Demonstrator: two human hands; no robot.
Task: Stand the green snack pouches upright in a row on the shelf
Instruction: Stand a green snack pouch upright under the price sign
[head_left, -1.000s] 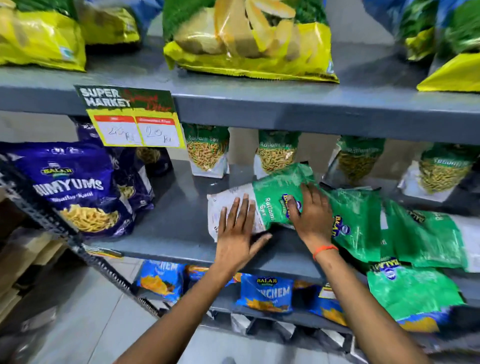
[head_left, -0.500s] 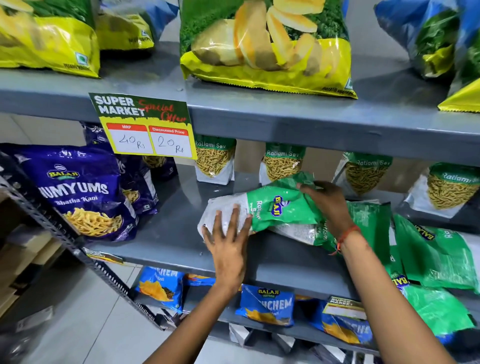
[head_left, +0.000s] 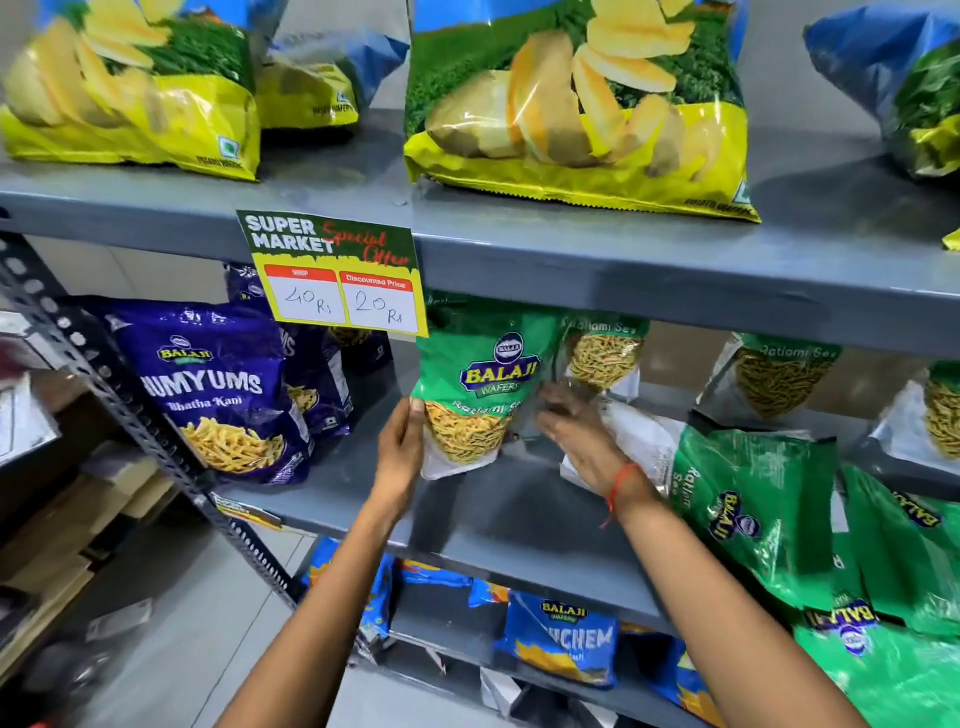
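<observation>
Head view: both hands, left hand (head_left: 401, 441) and right hand (head_left: 579, 434), clasp an upright green pouch (head_left: 475, 384) by its sides.

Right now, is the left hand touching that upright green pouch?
Touching. The head view shows the left hand with its fingers wrapped against the left edge of the upright green pouch, no gap between them.

We see two bare forearms, no sleeves in view, coming in from about 6 o'clock. Our right hand (head_left: 582, 436) carries a thin red-orange thread band at the wrist, one loose end dangling. Our left hand (head_left: 400, 447) wears nothing.
</observation>
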